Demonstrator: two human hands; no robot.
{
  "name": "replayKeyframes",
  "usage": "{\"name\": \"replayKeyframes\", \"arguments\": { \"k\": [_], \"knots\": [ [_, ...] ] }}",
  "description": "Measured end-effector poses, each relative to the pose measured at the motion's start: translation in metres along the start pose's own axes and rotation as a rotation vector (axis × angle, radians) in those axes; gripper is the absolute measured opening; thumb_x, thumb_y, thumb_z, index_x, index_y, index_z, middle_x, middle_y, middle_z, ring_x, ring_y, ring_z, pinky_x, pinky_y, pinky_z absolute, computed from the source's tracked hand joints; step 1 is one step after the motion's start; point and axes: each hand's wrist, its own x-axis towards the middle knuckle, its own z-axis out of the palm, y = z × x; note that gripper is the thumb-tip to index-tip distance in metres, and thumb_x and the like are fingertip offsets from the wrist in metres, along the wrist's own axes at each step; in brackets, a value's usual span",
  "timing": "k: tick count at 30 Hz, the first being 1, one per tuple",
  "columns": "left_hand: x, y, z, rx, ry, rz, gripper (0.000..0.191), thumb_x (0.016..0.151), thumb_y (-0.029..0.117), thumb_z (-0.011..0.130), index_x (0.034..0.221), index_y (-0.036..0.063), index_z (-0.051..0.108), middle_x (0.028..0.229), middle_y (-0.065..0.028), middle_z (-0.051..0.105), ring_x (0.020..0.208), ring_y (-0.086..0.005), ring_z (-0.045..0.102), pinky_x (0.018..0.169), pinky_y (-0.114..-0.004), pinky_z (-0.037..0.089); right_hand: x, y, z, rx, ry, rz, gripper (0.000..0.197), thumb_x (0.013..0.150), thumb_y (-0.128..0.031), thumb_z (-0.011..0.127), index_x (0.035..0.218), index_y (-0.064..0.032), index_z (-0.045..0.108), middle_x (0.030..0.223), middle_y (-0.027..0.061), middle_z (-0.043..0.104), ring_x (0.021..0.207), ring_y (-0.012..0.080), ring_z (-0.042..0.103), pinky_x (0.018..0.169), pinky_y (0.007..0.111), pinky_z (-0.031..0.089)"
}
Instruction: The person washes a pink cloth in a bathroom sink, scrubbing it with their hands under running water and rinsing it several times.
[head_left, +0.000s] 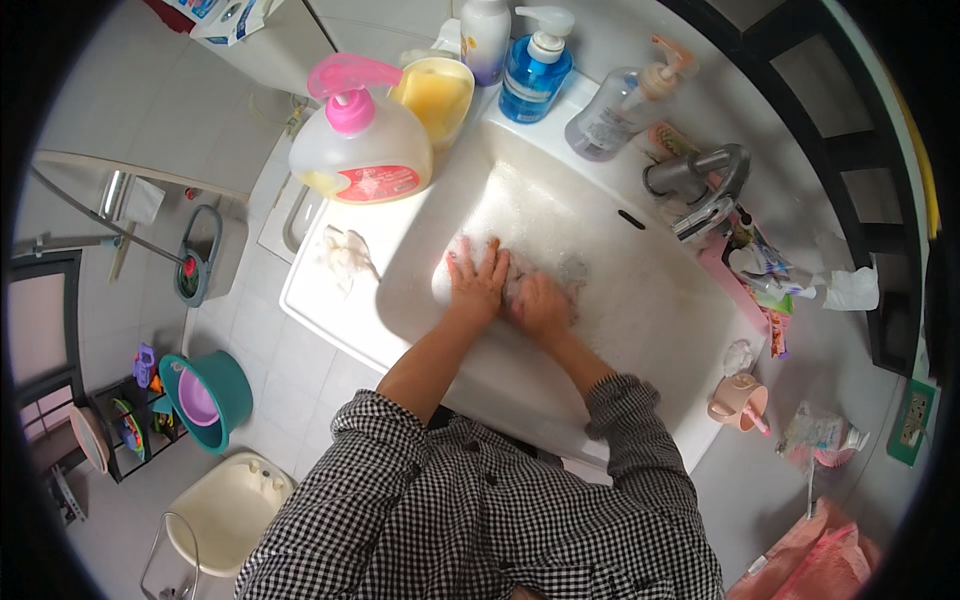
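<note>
Inside the white washbasin (660, 330), soap suds surround a wet, pale pinkish cloth (574, 274). My left hand (478, 285) lies flat with its fingers spread, pressing down at the cloth's left edge. Some foam hides what is under those fingers. My right hand (544, 304) is blurred and curled, with fingers closed on the cloth right beside the left hand. Much of the cloth is hidden by the hands and suds.
Along the basin's back stand a large pump bottle (367, 146), a yellow soap dish (439, 94), a blue pump bottle (534, 75) and a clear one (607, 112). A chrome faucet (712, 180) overhangs the right side. A crumpled white cloth (345, 259) lies on the left ledge.
</note>
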Motion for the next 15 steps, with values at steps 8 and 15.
{"name": "replayKeyframes", "arguments": {
  "k": [8, 15],
  "knots": [
    [0.005, -0.004, -0.021, -0.222, -0.124, -0.134, 0.091, 0.068, 0.053, 0.055, 0.135, 0.0088, 0.013, 0.141, -0.0105, 0.002, 0.125, -0.0451, -0.002, 0.095, -0.062, 0.004, 0.070, -0.009, -0.042, 0.248, -0.454, 0.574, 0.031, 0.081, -0.029, 0.048, 0.096, -0.0020, 0.052, 0.097, 0.0183, 0.056, 0.092, 0.0314, 0.053, 0.077, 0.037, 0.042],
    [0.010, 0.006, -0.035, -0.239, -0.099, -0.100, 0.081, 0.073, 0.052, 0.052, 0.134, 0.0106, 0.019, 0.141, -0.0093, 0.008, 0.127, -0.0419, 0.001, 0.093, -0.065, 0.006, -0.009, 0.042, -0.090, 0.577, 0.075, 0.772, 0.032, 0.083, -0.029, 0.049, 0.087, 0.0018, 0.053, 0.077, 0.0155, 0.056, 0.073, 0.0236, 0.052, 0.069, 0.029, 0.041]
  ]
}}
